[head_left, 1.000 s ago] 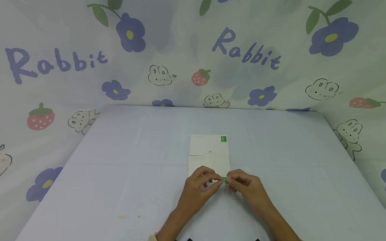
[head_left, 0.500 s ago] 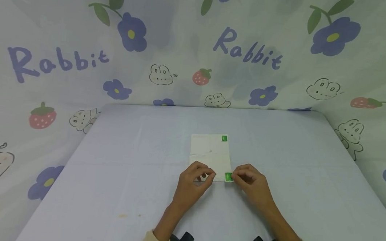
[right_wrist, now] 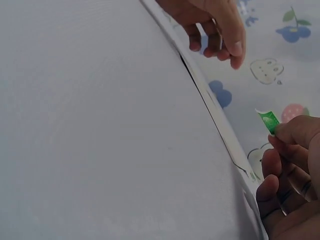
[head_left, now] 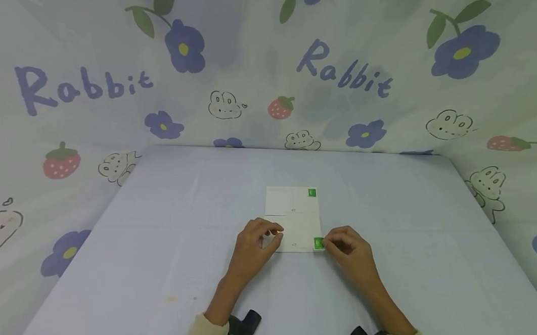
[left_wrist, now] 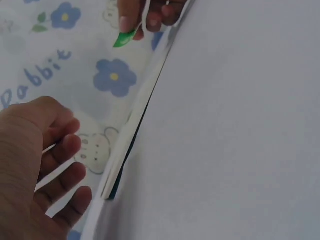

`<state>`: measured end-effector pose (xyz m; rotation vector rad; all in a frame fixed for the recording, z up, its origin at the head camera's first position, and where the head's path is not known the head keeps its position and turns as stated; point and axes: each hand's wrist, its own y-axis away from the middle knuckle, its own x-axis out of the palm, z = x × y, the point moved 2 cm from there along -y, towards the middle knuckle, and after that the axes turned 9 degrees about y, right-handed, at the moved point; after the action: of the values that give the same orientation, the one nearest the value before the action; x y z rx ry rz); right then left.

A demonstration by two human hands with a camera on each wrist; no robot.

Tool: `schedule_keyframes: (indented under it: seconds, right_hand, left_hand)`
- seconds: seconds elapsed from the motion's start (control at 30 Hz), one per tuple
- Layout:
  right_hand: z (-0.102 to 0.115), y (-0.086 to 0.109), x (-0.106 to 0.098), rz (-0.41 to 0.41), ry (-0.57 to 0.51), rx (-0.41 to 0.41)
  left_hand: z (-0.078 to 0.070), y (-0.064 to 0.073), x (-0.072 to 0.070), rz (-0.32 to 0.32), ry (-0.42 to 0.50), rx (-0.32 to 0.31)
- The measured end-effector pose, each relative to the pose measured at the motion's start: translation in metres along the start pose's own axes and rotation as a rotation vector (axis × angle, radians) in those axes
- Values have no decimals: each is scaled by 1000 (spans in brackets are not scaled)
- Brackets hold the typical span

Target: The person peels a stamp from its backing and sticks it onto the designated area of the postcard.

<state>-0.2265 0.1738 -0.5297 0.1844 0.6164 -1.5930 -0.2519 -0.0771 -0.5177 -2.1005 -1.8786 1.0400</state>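
Two cream-white cards lie on the table, the near card [head_left: 299, 231] directly in front of the far card [head_left: 285, 197]; whether they overlap I cannot tell. A green stamp [head_left: 312, 192] sits at the far card's top right corner. My right hand [head_left: 352, 249] pinches another green stamp [right_wrist: 269, 121] by its edge, between thumb and index finger. In the head view it appears over the near card's right side; the right wrist view shows it raised and slightly curved. Beside the near card's left side, my left hand [head_left: 249, 246] holds nothing, its fingers loosely curled.
The white tabletop [head_left: 194, 194] spreads around the cards. Yellowish spots [head_left: 171, 299] mark it at the near left. A patterned cloth [head_left: 256, 50] with flowers, rabbits and strawberries hangs behind and beside the table.
The left hand has let go of the stamp and moved left, uncovering more of the near card. The right hand has kept the stamp and shifted slightly right.
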Motion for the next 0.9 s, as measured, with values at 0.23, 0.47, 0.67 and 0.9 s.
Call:
schedule_keyframes:
  seconds: [0.23,0.47,0.67,0.9]
  right_hand:
    - [-3,-2,1,-25,9,-28]
    - [-3,-4,1,-40,33,-29]
    - [-3,-8,0,-68,37,-56]
    - [-8,-14,0,-118,121,-68]
  left_hand:
    - [17,-2,-9,-7,-27,-63]
    - [19,-5,-14,24,-30,-130]
    - [21,-5,-19,46,-124,-135]
    - [25,-4,-21,59,-155,-119]
